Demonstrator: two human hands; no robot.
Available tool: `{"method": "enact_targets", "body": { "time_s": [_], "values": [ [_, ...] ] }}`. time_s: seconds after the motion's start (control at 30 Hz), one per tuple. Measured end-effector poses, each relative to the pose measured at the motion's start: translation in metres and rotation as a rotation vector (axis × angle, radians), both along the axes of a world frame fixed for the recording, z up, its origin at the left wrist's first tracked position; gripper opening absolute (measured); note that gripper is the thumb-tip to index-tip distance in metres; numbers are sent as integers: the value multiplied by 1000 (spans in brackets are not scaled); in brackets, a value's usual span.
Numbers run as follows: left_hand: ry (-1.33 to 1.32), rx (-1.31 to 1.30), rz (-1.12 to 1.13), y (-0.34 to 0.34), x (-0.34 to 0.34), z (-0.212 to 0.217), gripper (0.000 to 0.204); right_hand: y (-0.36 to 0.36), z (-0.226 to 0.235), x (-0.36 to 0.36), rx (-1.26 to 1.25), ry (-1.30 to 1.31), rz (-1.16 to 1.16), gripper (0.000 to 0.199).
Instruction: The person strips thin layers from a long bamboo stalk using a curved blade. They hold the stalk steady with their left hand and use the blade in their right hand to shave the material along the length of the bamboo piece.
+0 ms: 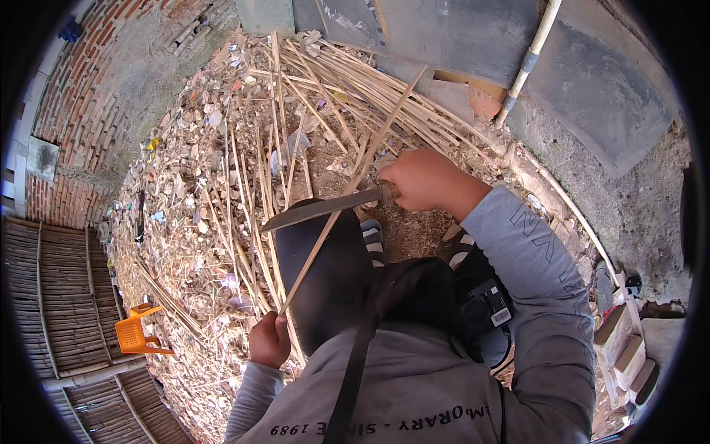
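Note:
My left hand (269, 340) is closed round the near end of a long bamboo strip (380, 137), which slants up and to the right across my leg. My right hand (424, 180) grips the handle of a machete (318, 212). Its dark, broad blade points left and crosses the strip above my knee. Whether the edge touches the strip or only passes over it, I cannot tell. Past my hands lies a pile of similar bamboo strips (347, 74), and more of them lie on the ground to the left of my leg.
Dry litter and shavings (177, 222) cover the ground. An orange plastic chair (135, 333) stands at the left, near a woven bamboo panel (63, 296). A brick wall (89, 103) rises far left. Grey sheets (592, 81) and a pole (529, 63) lean at the far right.

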State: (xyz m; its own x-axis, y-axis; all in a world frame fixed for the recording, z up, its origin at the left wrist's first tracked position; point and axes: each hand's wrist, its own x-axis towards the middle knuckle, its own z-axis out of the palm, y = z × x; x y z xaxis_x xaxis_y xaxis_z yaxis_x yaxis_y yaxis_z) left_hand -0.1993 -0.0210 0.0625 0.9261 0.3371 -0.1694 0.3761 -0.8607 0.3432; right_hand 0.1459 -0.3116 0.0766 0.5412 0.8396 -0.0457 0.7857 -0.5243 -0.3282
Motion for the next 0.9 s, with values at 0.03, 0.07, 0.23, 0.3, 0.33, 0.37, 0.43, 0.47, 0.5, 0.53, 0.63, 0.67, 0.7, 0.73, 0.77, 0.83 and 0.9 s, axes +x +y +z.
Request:
{"method": "enact_targets", "body": {
  "time_s": [0.03,0.07,0.23,0.3,0.33,0.37,0.43,0.47,0.5,0.53,0.63,0.67,0.7,0.73,0.77,0.83,0.9],
  "values": [
    [9,1,10,3,-5,-5,46,2,-4,3,1,9,10,23],
    [-27,-1,13,6,-7,-10,44,0,-8,14,36,143,-70,21],
    [-67,34,-21,9,3,-4,37,-49,-25,59,214,224,-453,32],
    [-83,52,-40,11,5,4,36,-47,-17,56,85,256,-419,33],
    [-70,65,-44,13,3,6,37,-39,-17,45,49,216,-334,33],
    [-56,78,-49,14,2,6,38,-31,-16,34,15,176,-250,33],
    [-41,71,-61,17,-1,4,38,-18,-8,20,9,165,-188,33],
    [-48,26,-61,21,-5,-4,39,-16,-4,21,20,222,-132,35],
    [-58,-24,-58,23,-9,-12,39,-14,-3,23,26,276,-76,37],
    [-59,-28,-32,20,-3,-19,41,-24,-13,34,110,325,-114,39],
    [-99,-62,-40,13,2,-12,41,-35,-26,50,207,333,-303,39],
    [-63,-74,-37,13,4,-9,41,-37,-27,52,174,333,-323,35],
    [-66,-68,-30,14,2,-9,41,-30,-19,48,178,332,-314,35],
    [-53,-63,-27,17,-3,-11,42,-23,-13,38,143,309,-258,34],
    [-40,-59,-25,19,-7,-12,42,-15,-10,31,109,286,-202,33],
    [-37,-40,-43,21,-5,-9,43,-9,-5,27,113,262,-165,32],
    [-42,-31,-63,22,4,-8,46,-12,-12,30,118,238,-125,31]
  ]
}}
